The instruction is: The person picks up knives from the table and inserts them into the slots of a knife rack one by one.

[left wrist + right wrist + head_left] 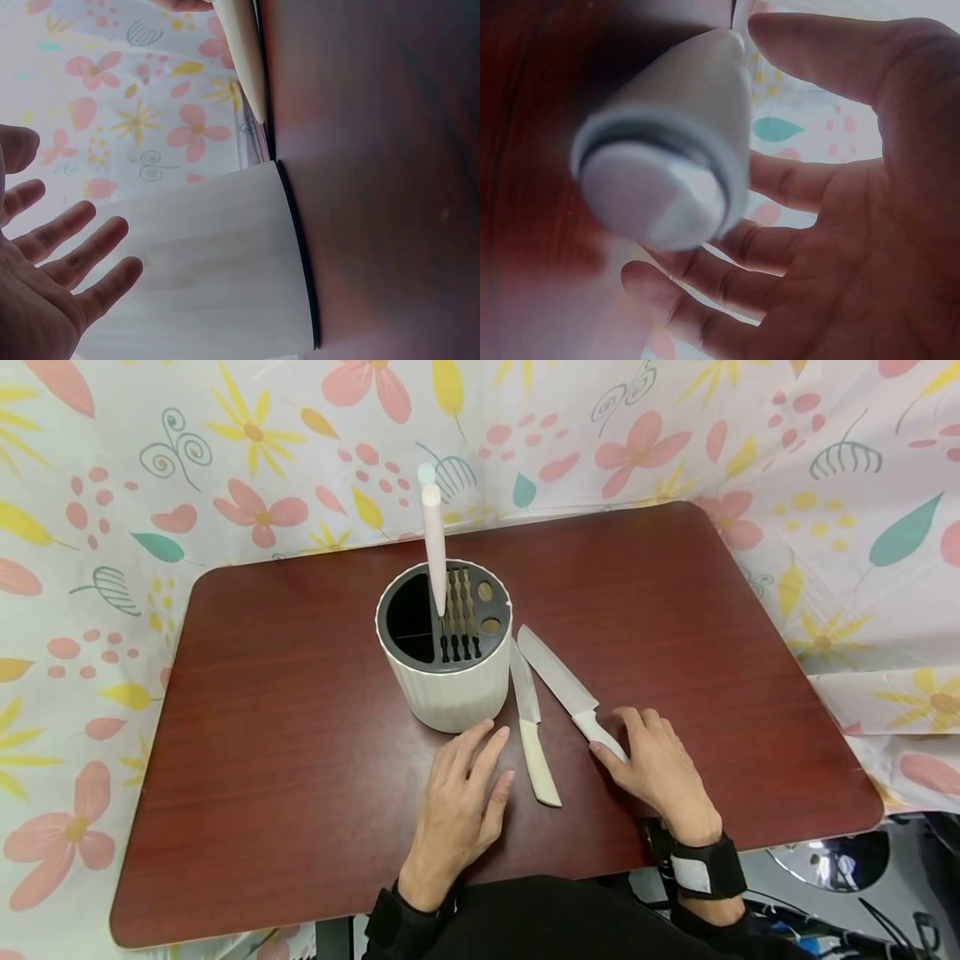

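Observation:
A white ribbed knife block (457, 697) with a dark slotted top stands near the middle of the table. One pale pink handle (435, 547) sticks up out of it. On the table to its right lie a knife with a cream handle (538, 764) and a broader knife with a white handle (597, 732). My right hand (663, 768) is around that white handle, thumb on the near side and fingers loosely spread on the far side; its rounded end (656, 195) fills the right wrist view. Close to the block's base, my left hand (456, 802) has its fingers relaxed, holding nothing.
The dark reddish-brown table (285, 760) has rounded corners. Behind and beside it hangs a flowered cloth (255, 435). Both blades point toward the block. Cables (885, 927) and a dark round object (840, 860) lie beyond the front right edge.

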`<action>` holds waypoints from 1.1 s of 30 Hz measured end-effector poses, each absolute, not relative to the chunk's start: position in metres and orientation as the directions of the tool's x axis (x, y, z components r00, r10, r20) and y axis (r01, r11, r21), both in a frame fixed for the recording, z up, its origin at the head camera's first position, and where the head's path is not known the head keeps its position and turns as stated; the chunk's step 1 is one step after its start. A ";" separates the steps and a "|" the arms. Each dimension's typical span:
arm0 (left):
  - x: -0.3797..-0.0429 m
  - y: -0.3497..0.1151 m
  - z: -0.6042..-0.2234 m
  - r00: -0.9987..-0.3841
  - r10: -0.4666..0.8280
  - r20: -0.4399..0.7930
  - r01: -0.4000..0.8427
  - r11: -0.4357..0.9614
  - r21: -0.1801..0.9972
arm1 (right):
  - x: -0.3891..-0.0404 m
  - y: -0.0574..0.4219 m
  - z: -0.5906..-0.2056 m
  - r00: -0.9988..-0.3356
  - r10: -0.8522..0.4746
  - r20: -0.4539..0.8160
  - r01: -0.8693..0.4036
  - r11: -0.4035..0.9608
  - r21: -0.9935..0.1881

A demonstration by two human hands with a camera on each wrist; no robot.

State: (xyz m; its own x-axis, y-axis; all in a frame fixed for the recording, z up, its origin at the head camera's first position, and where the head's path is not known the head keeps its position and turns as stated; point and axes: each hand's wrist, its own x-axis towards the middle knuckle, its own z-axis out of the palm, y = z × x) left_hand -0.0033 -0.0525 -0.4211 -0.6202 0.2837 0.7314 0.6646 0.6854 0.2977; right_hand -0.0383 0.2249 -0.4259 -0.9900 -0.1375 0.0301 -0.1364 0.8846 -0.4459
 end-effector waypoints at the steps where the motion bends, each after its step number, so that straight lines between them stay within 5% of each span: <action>1: -0.003 -0.052 -0.421 -0.621 0.290 0.728 0.668 0.682 0.298 | -0.038 0.225 -0.426 -0.990 -0.137 0.023 -0.133 0.886 -0.444; 33: 0.003 -0.049 -0.421 -0.621 0.409 0.669 0.720 0.635 0.280 | -0.037 0.224 -0.431 -0.987 -0.162 0.016 -0.154 0.898 -0.412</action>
